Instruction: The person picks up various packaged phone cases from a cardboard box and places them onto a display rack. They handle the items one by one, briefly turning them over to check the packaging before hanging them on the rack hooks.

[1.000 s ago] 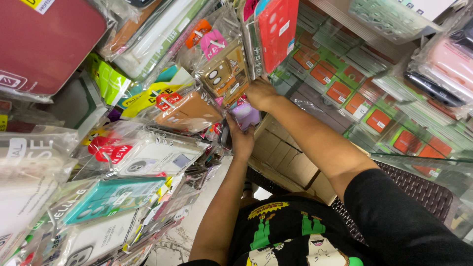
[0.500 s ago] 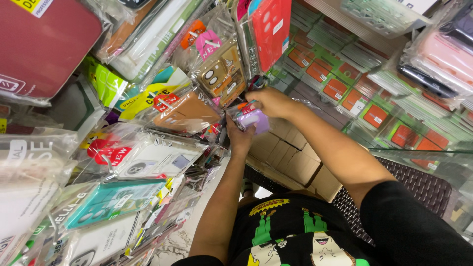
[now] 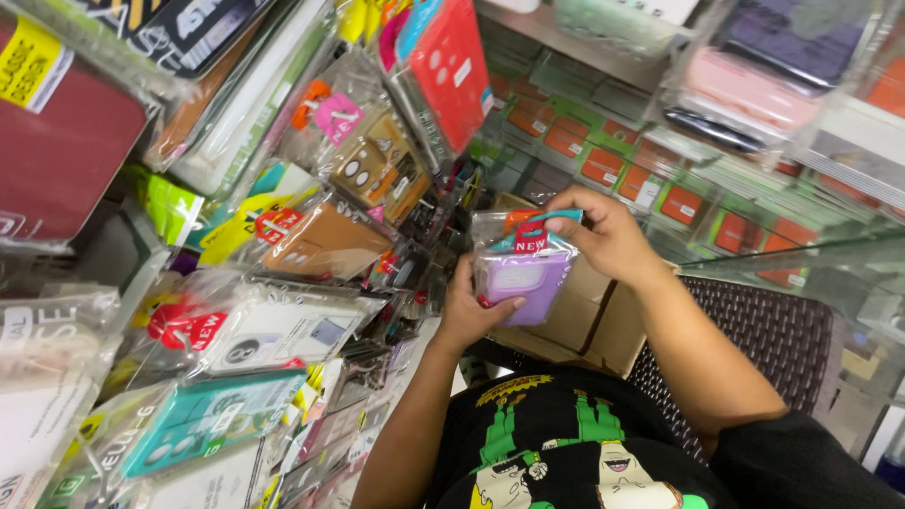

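While both hands hold it | purple phone case (image 3: 521, 280) upright | hanger end up

purple phone case (image 3: 520, 281), red hanging case (image 3: 451, 71), black shirt (image 3: 575, 443) with green print.

Probably a phone-accessory shop: hanging packaged cases (image 3: 311, 240), stocked shelves (image 3: 660, 179).

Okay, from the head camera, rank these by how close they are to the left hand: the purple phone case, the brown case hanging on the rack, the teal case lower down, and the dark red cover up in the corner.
1. Purple phone case: held in the left hand, in its clear bag.
2. Brown case: hanging just left of that hand.
3. Teal case: lower left on the rack.
4. Dark red cover: far upper left corner.
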